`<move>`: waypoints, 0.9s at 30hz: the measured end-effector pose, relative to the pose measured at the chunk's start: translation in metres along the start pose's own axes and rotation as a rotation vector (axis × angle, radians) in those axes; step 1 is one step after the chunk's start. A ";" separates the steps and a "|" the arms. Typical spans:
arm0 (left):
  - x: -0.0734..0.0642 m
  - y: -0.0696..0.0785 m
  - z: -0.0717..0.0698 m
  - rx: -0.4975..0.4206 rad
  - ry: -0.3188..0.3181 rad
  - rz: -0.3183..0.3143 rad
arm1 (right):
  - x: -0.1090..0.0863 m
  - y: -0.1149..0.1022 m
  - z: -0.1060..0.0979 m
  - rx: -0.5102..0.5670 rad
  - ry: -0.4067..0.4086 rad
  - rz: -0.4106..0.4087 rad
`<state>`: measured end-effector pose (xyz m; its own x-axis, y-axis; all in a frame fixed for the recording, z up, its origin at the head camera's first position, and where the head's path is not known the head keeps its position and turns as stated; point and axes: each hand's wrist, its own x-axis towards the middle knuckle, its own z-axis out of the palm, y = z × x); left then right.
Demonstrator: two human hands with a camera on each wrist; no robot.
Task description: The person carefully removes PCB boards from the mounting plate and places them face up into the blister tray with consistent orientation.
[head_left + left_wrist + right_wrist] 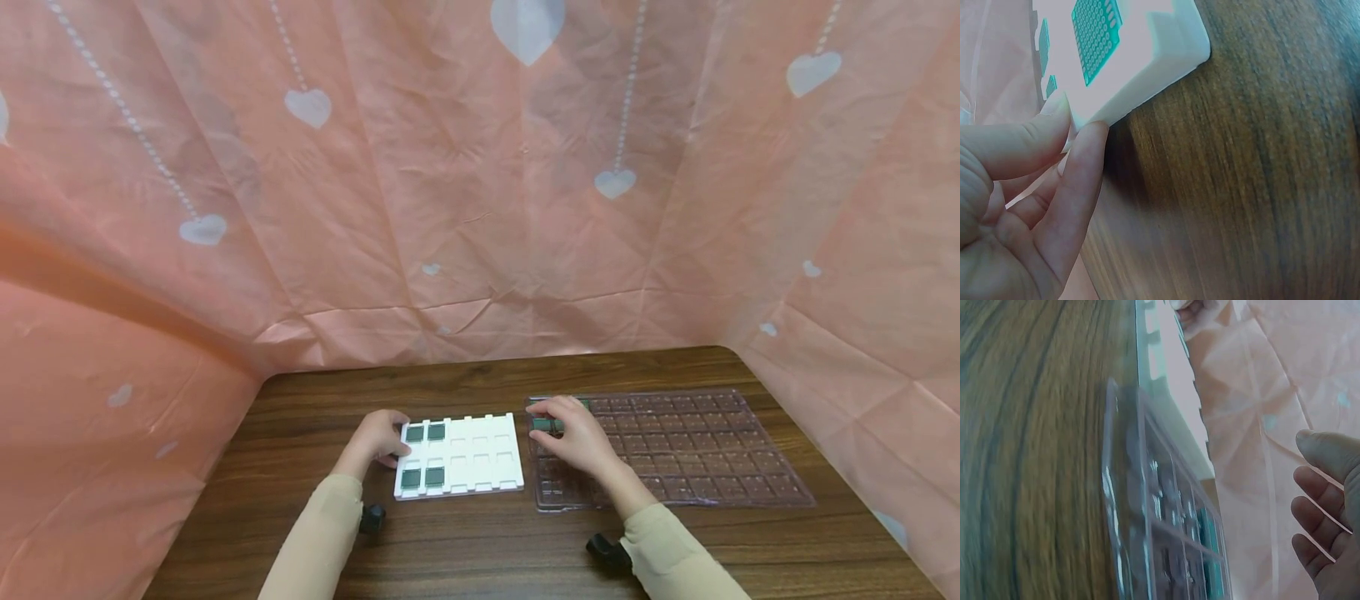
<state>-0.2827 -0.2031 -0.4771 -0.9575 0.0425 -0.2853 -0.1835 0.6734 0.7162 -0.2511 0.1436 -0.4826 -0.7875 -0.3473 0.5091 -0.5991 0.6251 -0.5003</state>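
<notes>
A white tray (483, 450) with shallow pockets lies on the table, and small green circuit boards (435, 477) sit in its left columns. My left hand (378, 437) pinches the tray's left edge; in the left wrist view the thumb is on top and a finger along the side wall (1147, 78). To the right is a clear plastic tray (675, 450) divided into many cells. Over its left end hovers my right hand (573, 435), fingers apart and holding nothing, as the right wrist view shows. Green boards (542, 425) lie in the cells beneath it, partly hidden by the hand.
Both trays stand on a dark wood table (465, 550), with a narrow gap between them. A pink curtain (480, 208) with white hearts surrounds the table at the back and sides. Black camera mounts (609, 552) hang at both wrists, close above the table.
</notes>
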 end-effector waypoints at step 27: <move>-0.001 0.000 0.000 -0.021 -0.008 0.001 | 0.016 -0.029 0.039 0.042 -0.056 -0.137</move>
<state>-0.2822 -0.2035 -0.4766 -0.9558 0.0492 -0.2899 -0.1876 0.6573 0.7299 -0.2522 0.0927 -0.4866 -0.7038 -0.4668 0.5354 -0.7064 0.5398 -0.4579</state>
